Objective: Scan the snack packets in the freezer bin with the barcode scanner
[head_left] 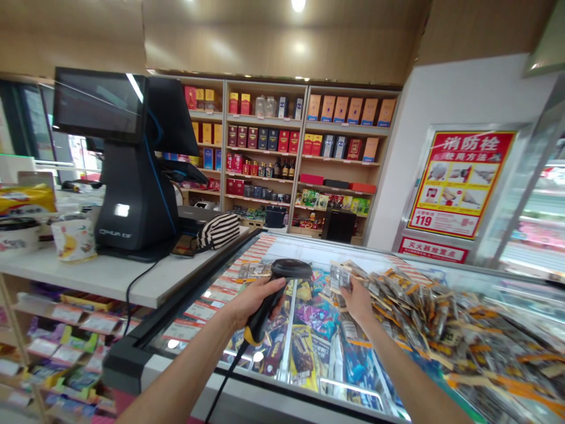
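My left hand is wrapped round the handle of a black and yellow barcode scanner, whose cable runs down toward the front. A small silvery packet is pinched in the fingers of my right hand, to the right of the scanner head. Beside that hand a large heap of similar packets with orange edges spreads over the glass top of a freezer. A few more packets lie left of the scanner, partly behind my left hand.
Colourful wrapped goods show through the freezer glass. On the left counter stand a black checkout terminal, a striped pouch and a white snack bag. Shelves of boxed bottles line the back wall. A red poster hangs at right.
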